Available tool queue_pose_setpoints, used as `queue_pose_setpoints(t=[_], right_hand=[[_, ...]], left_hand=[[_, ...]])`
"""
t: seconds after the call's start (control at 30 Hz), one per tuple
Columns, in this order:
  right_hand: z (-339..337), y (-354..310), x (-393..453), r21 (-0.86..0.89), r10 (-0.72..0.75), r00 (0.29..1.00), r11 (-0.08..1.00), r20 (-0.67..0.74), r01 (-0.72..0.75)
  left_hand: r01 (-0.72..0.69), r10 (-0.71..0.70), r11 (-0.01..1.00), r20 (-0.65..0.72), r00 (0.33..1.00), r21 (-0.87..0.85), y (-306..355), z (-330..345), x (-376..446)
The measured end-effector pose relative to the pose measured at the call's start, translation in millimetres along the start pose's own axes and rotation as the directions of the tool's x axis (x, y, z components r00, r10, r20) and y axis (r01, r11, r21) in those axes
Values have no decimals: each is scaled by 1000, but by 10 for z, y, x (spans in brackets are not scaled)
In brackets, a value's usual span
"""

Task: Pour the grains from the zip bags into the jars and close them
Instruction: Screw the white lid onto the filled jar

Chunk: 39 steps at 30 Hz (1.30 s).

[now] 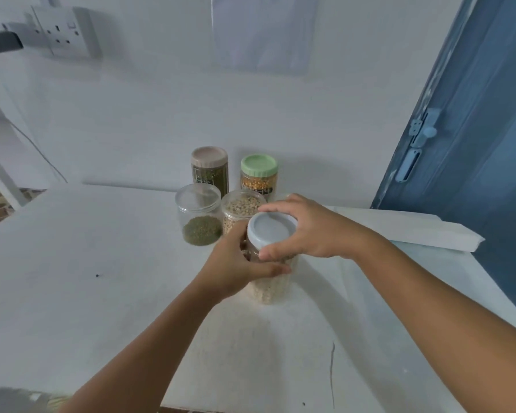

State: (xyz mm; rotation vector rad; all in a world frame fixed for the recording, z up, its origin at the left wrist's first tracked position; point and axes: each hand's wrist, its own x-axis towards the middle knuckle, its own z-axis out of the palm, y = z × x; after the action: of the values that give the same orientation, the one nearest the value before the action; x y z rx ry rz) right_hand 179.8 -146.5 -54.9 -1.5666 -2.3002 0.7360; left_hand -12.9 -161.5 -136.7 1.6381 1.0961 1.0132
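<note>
A clear jar (270,289) of pale grains stands on the white table (102,278) in front of me. My left hand (239,265) grips its body from the left. A light blue lid (270,231) sits on top, and my right hand (307,226) curls round the lid from the right. Behind stand an open jar (198,217) with a little green grain, an open jar (242,208) of beige grain, a beige-lidded jar (209,169) of dark green grain and a green-lidded jar (258,174) of yellow grain. No zip bag shows on the table.
A white wall rises right behind the jars, with a socket (63,32) at upper left and a clear plastic sheet (262,34) hanging above. A blue door (474,129) stands at right. A white slab (414,231) lies on the table's right side.
</note>
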Motion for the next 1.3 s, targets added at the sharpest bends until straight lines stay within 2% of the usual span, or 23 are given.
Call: queue_pose_setpoints(t=[0.13, 0.2, 0.33, 0.4, 0.5, 0.57, 0.63, 0.67, 0.73, 0.77, 0.8, 0.87, 0.93, 1.0, 1.1, 1.3], right_hand=[[-80, -15, 26, -97, 12, 998, 995, 68, -5], [-67, -34, 14, -85, 42, 999, 996, 25, -40], [204, -89, -99, -144, 145, 974, 975, -173, -171], [309, -58, -176, -66, 174, 953, 978, -250, -196], [299, 76, -289, -37, 139, 861, 983, -489, -180], [301, 167, -346, -44, 131, 812, 981, -569, -189], [331, 232, -360, 99, 184, 814, 983, -552, -155], [336, 240, -352, 204, 228, 849, 968, -477, -145], [285, 199, -355, 327, 257, 945, 927, -203, -182], [259, 182, -357, 345, 250, 963, 917, -101, -202], [249, 182, -359, 350, 239, 969, 915, -66, -202], [280, 206, -350, 345, 263, 949, 919, -176, -191], [347, 187, -324, 297, 328, 882, 927, -340, -230], [426, 151, -295, 249, 362, 828, 928, -427, -277], [448, 163, -312, 259, 362, 820, 928, -443, -269], [294, 379, -477, 153, 308, 830, 951, -465, -267]], left_hand=[[-18, 17, 1000, 40, 999, 11, 15, 2, 45], [-30, 30, 1000, 52, 998, 3, 6, 4, 62], [-58, 59, 998, 95, 994, -16, -14, 14, 87], [-75, 75, 997, 76, 994, -5, -7, 24, 74], [-73, 73, 997, 57, 996, -9, -16, 10, 80], [-66, 67, 998, 62, 996, -19, -27, 15, 99], [-62, 64, 998, 85, 994, -23, -42, 50, 121], [-63, 65, 998, 97, 993, -28, -45, 72, 131], [-70, 74, 997, 111, 991, -32, -42, 101, 154], [-79, 82, 996, 115, 990, -30, -49, 108, 177], [-90, 92, 996, 119, 989, -25, -52, 116, 199], [-98, 99, 995, 116, 988, -19, -59, 162, 222], [-80, 83, 996, 87, 993, -35, -77, 251, 210], [-68, 69, 997, 46, 997, -35, -90, 344, 179], [-83, 83, 997, 23, 996, -6, -105, 432, 190], [-70, 70, 998, 25, 997, 2, 15, 716, 258]])
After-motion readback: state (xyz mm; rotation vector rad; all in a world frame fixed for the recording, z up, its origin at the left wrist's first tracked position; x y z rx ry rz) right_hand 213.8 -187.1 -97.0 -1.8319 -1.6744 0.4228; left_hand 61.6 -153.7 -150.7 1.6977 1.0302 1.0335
